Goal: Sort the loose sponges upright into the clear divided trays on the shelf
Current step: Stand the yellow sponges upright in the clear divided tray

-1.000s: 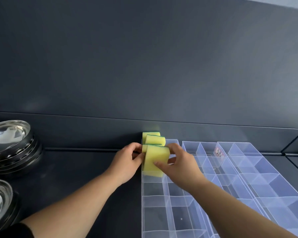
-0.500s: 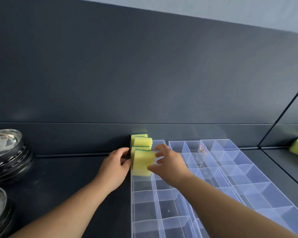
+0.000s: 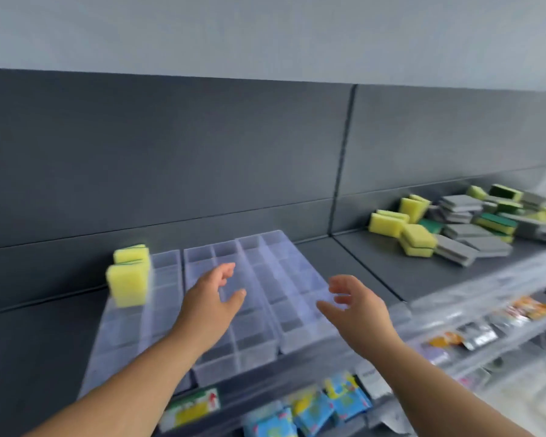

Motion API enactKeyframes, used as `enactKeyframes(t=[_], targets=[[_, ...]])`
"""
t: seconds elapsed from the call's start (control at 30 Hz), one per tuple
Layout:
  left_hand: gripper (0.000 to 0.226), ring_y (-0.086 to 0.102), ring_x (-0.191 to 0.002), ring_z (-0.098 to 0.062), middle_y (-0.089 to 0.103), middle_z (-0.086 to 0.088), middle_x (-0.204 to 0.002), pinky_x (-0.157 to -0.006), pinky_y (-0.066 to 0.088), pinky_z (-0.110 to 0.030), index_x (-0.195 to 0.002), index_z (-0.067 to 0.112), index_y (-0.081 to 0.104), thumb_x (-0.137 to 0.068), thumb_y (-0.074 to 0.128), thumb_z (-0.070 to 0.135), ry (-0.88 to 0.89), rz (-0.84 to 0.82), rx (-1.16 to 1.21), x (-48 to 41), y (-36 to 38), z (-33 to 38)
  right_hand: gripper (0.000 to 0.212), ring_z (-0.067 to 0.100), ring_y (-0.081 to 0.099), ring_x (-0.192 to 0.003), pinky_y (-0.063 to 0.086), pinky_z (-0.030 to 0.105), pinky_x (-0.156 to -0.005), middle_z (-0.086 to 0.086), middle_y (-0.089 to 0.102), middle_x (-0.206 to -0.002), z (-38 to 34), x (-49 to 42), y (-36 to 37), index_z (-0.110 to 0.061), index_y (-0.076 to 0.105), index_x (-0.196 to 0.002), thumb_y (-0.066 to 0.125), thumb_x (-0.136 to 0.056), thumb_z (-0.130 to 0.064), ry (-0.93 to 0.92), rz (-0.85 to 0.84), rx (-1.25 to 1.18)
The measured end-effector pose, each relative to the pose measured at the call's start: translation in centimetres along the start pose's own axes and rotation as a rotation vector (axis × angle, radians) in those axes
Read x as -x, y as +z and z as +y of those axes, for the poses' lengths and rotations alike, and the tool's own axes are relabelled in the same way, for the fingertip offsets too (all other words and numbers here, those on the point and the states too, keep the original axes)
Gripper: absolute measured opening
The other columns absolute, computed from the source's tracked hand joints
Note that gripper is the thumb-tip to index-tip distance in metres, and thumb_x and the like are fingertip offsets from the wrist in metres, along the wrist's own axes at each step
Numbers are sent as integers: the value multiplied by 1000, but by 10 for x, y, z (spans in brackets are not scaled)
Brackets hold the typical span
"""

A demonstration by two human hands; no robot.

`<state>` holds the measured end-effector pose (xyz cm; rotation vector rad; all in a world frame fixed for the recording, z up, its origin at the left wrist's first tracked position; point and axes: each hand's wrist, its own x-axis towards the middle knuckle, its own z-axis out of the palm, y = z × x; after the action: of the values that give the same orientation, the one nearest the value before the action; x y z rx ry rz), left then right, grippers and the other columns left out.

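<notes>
The dark shelf (image 3: 360, 266) runs across the view, and the clear divided trays (image 3: 284, 269) lie side by side on its left half, reaching from the back panel to the front edge. Almost all their compartments show bare. Well apart from them, at the right end of the shelf, sits the pile of loose sponges (image 3: 460, 228), a jumble of yellow, green-backed and grey pads lying flat or leaning on each other. Below the shelf's front edge, coloured packets (image 3: 312, 408) lie on a lower level and play no part. Both arms reach forward over the trays. The left hand (image 3: 213, 298) hovers above the middle tray with its fingers loosely spread and nothing in it. The right hand (image 3: 356, 307) hangs over the trays' right front corner, equally wide and empty, with its palm turned inward. In the back compartments of the leftmost tray, two yellow sponges (image 3: 127, 282) stand on edge, one behind the other, though motion blur hides how squarely they sit. Judging by this layout, the step in hand is the trip to fetch more stock, with the sorting barely begun. The next move calls for a reach rightward to the pile and a grip on one or two pads. Those pads would then be turned on edge and carried to the next free compartment in front of the standing pair.
</notes>
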<state>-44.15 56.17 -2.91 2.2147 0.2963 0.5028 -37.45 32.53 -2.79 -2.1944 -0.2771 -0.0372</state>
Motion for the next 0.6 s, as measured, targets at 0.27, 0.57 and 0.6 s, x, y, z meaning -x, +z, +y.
enactKeyframes(t=[0.27, 0.57, 0.6], targets=[[46, 54, -113, -8, 57, 8, -120, -100, 43, -28, -126, 27, 54, -84, 69, 20, 80, -469, -14, 100, 188, 86, 53, 16, 60, -104, 47, 30, -89, -6, 63, -116, 193, 133, -172, -29, 54, -123, 74, -76, -42, 393, 112, 117], [58, 55, -113, -16, 53, 6, -120, -94, 47, -32, -137, 26, 42, -84, 66, 30, 98, -711, -122, 103, 327, 167, 63, 19, 57, -112, 45, 33, -95, -3, 60, -126, 299, 194, -281, -30, 48, -131, 72, -76, -48, 624, 220, 171], [57, 56, -109, -16, 53, 7, -117, -90, 47, -30, -136, 25, 42, -85, 65, 30, 105, -723, -135, 99, 338, 173, 64, 19, 57, -114, 45, 33, -95, -3, 59, -127, 307, 191, -287, -31, 47, -132, 71, -76, -48, 640, 213, 180]])
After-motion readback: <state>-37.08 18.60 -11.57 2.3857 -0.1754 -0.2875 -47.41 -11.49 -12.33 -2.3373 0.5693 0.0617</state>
